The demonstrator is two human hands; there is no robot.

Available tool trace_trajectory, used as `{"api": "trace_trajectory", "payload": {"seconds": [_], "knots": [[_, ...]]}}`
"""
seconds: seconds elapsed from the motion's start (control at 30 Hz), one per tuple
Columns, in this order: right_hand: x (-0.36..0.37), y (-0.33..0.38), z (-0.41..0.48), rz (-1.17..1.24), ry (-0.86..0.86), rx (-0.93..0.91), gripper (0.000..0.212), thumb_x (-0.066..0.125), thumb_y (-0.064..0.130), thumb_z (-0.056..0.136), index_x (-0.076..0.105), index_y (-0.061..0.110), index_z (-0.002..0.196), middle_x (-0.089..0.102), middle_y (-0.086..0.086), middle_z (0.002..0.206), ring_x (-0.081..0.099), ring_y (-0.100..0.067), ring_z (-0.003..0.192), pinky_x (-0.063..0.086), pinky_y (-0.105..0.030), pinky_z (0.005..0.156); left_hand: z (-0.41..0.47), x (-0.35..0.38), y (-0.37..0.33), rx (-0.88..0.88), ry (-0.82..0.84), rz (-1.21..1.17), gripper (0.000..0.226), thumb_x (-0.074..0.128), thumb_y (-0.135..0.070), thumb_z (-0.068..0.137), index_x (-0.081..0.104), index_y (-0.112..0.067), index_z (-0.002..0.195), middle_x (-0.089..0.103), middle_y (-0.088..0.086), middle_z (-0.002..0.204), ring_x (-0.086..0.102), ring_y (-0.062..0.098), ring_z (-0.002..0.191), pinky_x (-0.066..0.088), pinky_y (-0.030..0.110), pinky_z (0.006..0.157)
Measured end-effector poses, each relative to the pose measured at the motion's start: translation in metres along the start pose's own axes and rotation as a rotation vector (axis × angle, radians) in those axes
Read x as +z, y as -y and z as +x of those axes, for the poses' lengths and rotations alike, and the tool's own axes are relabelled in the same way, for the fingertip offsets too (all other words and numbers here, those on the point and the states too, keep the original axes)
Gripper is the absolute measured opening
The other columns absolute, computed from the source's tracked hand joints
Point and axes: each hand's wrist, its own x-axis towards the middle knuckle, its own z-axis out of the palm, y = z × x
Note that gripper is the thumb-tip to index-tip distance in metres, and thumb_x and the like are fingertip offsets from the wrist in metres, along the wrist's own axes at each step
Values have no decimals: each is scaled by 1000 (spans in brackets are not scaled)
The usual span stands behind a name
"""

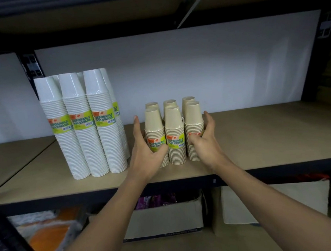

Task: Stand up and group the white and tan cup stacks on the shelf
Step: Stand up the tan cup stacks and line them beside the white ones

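**Fig. 1. Tan stacks clasped from both sides on the shelf.** Six tan cup stacks [173, 124] stand upright, mouths down, in two rows of three on the shelf [272, 135]. They lie directly between the fingers of the two hands.

The left hand [145, 153] lies along the left flank of the group. Its fingers [136, 126] reach back beside the rear stack, and its thumb curls across the front of the nearest one. The right hand [205, 141] mirrors this on the right flank, with fingers bent round the outer stack and thumb over its front. Both hands are therefore grasping the group. The paired hold probably serves to squeeze the stacks into a tight block, or to slide them as one without toppling any.

The white cup stacks [81, 143] are taller and also upright. They stand packed together to the left of the left fingers, apart from them, with bare shelf between. On this evidence both colours look already stood up and grouped.

The green and orange label [176, 142] on the middle tan stack, between the two thumbs, reads "DISPOSABLE TABLEWARE" above a barcode. The white-stack labels [81, 121] carry the same wording. Smaller print is too fine to read, and the right thumb hides most of the right-hand tan label.
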Motion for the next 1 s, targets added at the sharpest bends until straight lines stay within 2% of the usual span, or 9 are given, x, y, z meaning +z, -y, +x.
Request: {"api": "trace_trajectory", "payload": {"seconds": [0.1,0.17,0.23,0.4,0.5,0.67,0.9,1.0], "knots": [[2,-2,0,-23,9,-14,82,54,14,93,1,25,155,43,7,138,50,-12,121,37,-34,106,0,3,0,-8,-2,-2,103,67,-28,89,-11,-43,154,43,-18,136,48,6,119,35,32,99],[4,-4,0,-45,5,-29,82,55,27,87,7,33,153,44,5,142,49,-14,126,38,-40,110,0,5,0,-4,-4,11,99,65,-29,89,-9,-44,153,44,-10,149,51,13,126,37,34,100],[6,-5,1,-43,-3,-40,79,54,32,80,15,36,149,45,2,142,50,-14,127,39,-40,109,0,6,2,4,-5,21,94,62,-30,90,-6,-43,154,43,-5,152,51,16,129,39,36,102],[6,-6,3,-42,-18,-76,61,53,26,81,24,46,131,50,2,131,53,-11,119,42,-33,103,0,7,2,32,-5,23,82,54,-27,95,0,-43,154,38,-7,155,48,16,132,41,48,109],[6,-7,3,-61,-29,-84,62,55,19,84,25,46,131,51,3,131,53,-12,120,43,-39,106,-1,7,1,36,-5,25,81,54,-26,95,1,-43,154,35,-9,156,46,15,133,40,48,110],[6,-8,3,-60,-59,-101,65,55,18,80,27,51,128,52,5,131,53,-14,122,42,-46,108,-1,6,2,40,2,20,84,56,-24,92,2,-42,154,35,-7,157,44,16,136,38,48,113],[6,-10,3,-31,-50,-106,63,59,20,79,32,60,119,51,7,130,53,-12,121,44,-46,107,-1,7,5,40,-4,21,87,60,-23,90,3,-43,153,36,-7,156,44,14,137,38,48,113],[4,-11,3,-26,-23,-102,70,60,23,78,30,49,135,48,7,135,51,-10,124,42,-46,109,0,7,6,38,-5,10,90,61,-26,89,2,-41,154,35,-7,157,42,13,138,37,47,114]]}}
